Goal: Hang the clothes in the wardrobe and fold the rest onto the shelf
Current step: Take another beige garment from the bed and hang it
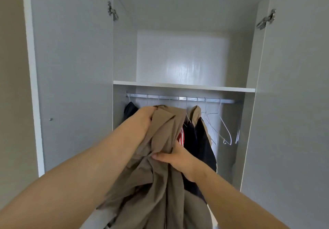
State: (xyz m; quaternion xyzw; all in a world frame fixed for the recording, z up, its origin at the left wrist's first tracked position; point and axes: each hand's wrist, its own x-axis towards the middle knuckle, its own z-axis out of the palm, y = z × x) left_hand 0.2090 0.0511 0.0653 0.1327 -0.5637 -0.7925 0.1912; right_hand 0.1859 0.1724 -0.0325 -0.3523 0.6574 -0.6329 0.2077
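A tan garment (165, 157) hangs bunched in front of the open wardrobe. My left hand (145, 117) grips its top, just below the metal rail (178, 98). Lower down, my right hand (175, 154) pinches a fold of the same cloth. Behind it on the rail hang a dark garment (201, 148), a second tan piece (196, 112), something red and white (181, 138), and a black item (130, 111) at the far left. Whether a hanger is inside the held garment is hidden.
Bare white wire hangers (219, 127) hang at the right end of the rail. A white shelf (183, 86) spans the wardrobe above the rail. Both grey doors (71, 68) stand wide open left and right.
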